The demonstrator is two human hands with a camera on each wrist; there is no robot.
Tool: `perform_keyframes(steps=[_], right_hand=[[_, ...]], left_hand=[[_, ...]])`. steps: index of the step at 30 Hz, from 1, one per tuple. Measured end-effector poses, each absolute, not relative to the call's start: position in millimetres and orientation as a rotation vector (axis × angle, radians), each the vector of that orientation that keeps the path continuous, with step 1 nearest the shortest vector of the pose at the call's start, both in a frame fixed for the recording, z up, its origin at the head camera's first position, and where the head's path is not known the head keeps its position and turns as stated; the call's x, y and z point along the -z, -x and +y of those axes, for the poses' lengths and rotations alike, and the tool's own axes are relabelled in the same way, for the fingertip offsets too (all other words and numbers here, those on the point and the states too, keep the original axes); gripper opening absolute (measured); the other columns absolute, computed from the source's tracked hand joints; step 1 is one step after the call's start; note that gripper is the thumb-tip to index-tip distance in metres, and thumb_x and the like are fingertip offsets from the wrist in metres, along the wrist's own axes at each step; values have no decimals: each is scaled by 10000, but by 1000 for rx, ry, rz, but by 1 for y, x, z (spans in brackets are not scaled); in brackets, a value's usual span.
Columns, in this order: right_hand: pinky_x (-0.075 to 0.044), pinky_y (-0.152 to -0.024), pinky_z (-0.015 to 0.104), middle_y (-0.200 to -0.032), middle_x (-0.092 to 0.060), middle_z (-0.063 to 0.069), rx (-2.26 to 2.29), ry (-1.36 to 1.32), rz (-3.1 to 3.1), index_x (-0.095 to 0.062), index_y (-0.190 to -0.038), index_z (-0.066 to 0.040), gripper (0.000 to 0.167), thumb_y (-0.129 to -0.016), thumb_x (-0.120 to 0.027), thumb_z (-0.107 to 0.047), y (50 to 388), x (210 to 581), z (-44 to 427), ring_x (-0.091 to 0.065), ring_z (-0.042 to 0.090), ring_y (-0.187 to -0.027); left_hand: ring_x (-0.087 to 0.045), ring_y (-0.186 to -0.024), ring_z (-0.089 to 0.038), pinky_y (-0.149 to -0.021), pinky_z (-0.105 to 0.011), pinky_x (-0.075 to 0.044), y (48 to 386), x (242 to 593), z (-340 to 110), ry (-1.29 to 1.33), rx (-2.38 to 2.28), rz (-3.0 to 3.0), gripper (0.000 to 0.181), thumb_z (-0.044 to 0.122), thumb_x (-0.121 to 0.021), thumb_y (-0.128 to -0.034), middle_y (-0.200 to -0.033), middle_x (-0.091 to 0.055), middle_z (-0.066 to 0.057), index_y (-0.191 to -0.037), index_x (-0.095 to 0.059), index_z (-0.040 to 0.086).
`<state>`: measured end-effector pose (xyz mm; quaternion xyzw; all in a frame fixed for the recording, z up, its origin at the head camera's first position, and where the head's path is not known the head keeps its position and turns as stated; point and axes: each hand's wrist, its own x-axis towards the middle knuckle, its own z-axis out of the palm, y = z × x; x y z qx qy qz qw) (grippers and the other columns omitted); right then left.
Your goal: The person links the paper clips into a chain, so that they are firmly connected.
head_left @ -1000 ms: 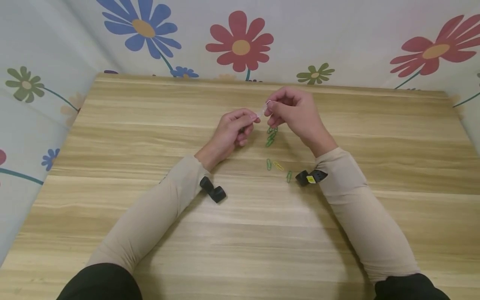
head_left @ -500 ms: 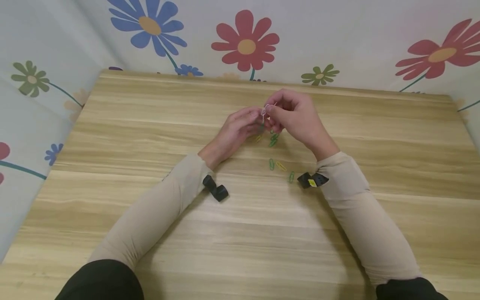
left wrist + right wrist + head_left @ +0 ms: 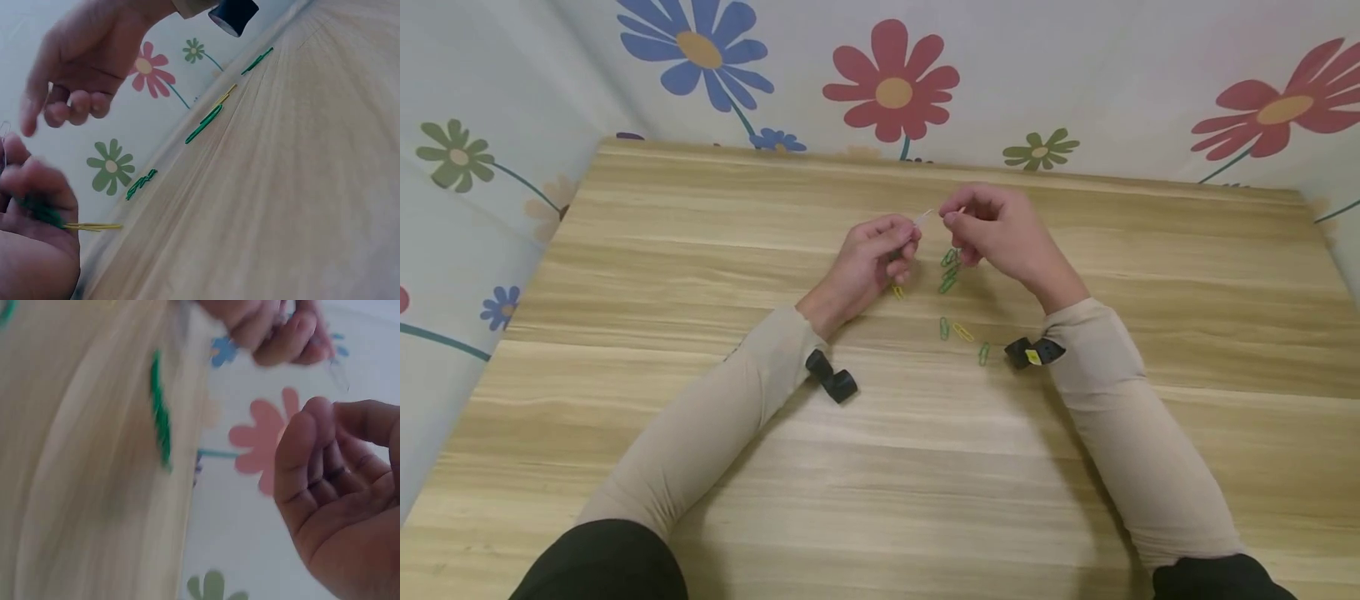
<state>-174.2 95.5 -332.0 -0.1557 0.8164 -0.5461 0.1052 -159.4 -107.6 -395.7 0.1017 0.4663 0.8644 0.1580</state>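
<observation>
My left hand (image 3: 877,250) pinches a pale wire paper clip (image 3: 925,217), whose end points toward the other hand. Against its palm lies a green paper clip (image 3: 40,211), and a yellow paper clip (image 3: 94,226) sticks out below the fingers, apparently joined to the green one. Just to the right, my right hand (image 3: 996,229) is raised with its thumb and forefinger close together and the other fingers loosely bent. In the right wrist view no object shows between those fingertips. Beneath the hands a cluster of green paper clips (image 3: 950,273) lies on the table.
Nearer me on the wooden table (image 3: 880,467) lie a loose green paper clip (image 3: 944,328), a yellow paper clip (image 3: 962,332) and another green paper clip (image 3: 983,354). A flowered curtain (image 3: 1112,92) stands behind the table's far edge.
Half a second ago both hands met at the pale clip. Now my right hand has drawn back to the right, leaving a gap. The yellow clip hangs lower, further left.
</observation>
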Motion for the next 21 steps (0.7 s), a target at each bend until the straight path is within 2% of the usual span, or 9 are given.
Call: perform_keyframes(steps=[3,6,13,21], right_hand=[[-524,-551,270,-776,-599,148,1412,407,2512,-682,-1099,8,170,-1006,-599,-106,180,336,103,-582,222,-593],[-498,-572,291,-778,-599,133,1179,378,2571,-676,-1141,-6,190,-1004,-600,-114,186,342,107,-582,233,-613],[-483,-607,330,-831,-604,131,948,329,2554,-629,-1235,-46,252,-1014,-595,-162,193,356,112,-611,237,-655],[-415,-642,365,-819,-558,110,826,403,2666,-626,-1082,-61,131,-979,-641,-140,194,364,107,-518,256,-719]], left_hand=[[-298,-472,-57,-418,-158,-257,160,396,-108,-241,-2506,1296,222,66,-452,-1072,-733,-472,-27,-939,-605,-24],[-268,-442,-46,-382,-156,-190,161,397,-109,-248,-2528,1296,227,82,-446,-1079,-697,-421,-8,-951,-593,-35],[-285,-432,-34,-379,-175,-174,161,396,-108,-275,-2518,1332,224,108,-457,-1081,-668,-365,15,-964,-634,41],[-294,-432,-38,-381,-172,-181,161,397,-109,-272,-2511,1345,221,112,-461,-1081,-668,-376,11,-970,-640,44]])
